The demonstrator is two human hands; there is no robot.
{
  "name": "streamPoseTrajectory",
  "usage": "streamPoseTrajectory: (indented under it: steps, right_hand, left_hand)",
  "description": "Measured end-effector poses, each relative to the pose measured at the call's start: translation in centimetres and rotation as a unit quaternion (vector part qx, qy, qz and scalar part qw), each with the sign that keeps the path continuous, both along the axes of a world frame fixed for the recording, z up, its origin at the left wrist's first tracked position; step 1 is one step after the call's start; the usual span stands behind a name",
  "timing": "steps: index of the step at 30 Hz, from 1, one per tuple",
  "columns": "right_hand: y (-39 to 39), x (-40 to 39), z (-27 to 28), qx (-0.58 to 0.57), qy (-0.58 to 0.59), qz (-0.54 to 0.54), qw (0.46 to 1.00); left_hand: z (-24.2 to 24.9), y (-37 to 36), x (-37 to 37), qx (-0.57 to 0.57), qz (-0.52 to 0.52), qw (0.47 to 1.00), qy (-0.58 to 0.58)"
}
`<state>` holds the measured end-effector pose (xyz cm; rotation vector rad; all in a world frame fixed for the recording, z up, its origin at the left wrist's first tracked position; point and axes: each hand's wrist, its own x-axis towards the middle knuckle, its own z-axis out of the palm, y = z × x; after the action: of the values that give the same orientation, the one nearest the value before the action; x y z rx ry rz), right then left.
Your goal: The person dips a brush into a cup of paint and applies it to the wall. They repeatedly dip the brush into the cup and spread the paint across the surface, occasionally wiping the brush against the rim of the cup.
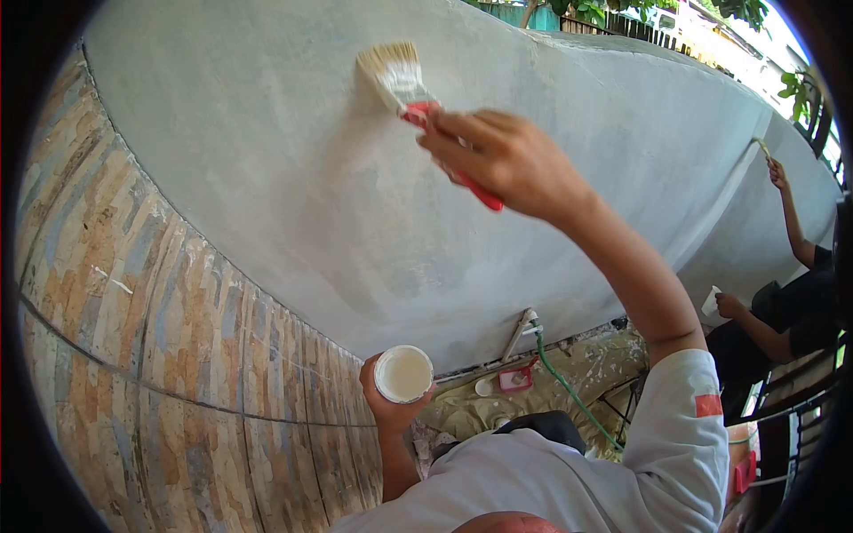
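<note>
My right hand point(498, 160) is closed around the red handle of a wide paintbrush point(404, 87). Its pale bristles point up and left, right at the grey wall point(267, 133), and white paint coats the metal band and lower bristles. Lower down, my left hand point(386, 410) grips a small white cup point(403, 374) from below and the side. Off-white paint shows inside the cup. The wall around the brush has a patchy, damp-looking grey surface.
Stone-patterned tiles point(178, 329) cover the wall at left. Below lie a crumpled drop cloth point(462, 404), a pink tray point(515, 379) and a green hose point(569, 391) on a tap point(530, 320). At far right another person point(773, 320) holds a brush to the wall and a white container.
</note>
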<state>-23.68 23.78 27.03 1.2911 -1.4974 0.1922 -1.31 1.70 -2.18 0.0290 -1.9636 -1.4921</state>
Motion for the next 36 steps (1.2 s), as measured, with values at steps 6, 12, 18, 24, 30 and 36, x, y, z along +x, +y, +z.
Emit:
streamPoseTrajectory:
  steps: [6,12,18,24,30,36]
  right_hand:
    - [2.1,2.0,-14.1,0.157,-0.324,0.047,0.932]
    - [3.9,2.9,-3.8,0.004,-0.147,0.047,0.988]
    - [4.0,0.4,-0.7,-0.035,-0.044,-0.045,0.997]
    - [3.0,2.2,-17.1,0.053,-0.192,-0.043,0.979]
    - [4.6,6.7,-17.8,-0.077,-0.445,0.045,0.891]
    - [6.5,11.4,-19.4,-0.432,-0.728,0.193,0.496]
  left_hand:
    - [-0.7,0.2,1.4,-0.031,0.039,0.999,0.008]
    - [-2.0,-0.6,2.5,0.002,0.043,0.998,-0.037]
    - [-1.8,0.1,2.6,0.010,0.051,0.997,-0.053]
    - [-2.3,0.5,2.7,-0.008,0.072,0.996,-0.054]
    - [-0.8,1.4,2.0,-0.084,0.063,0.994,-0.024]
    - [1.8,2.7,1.2,-0.202,0.078,0.976,0.008]
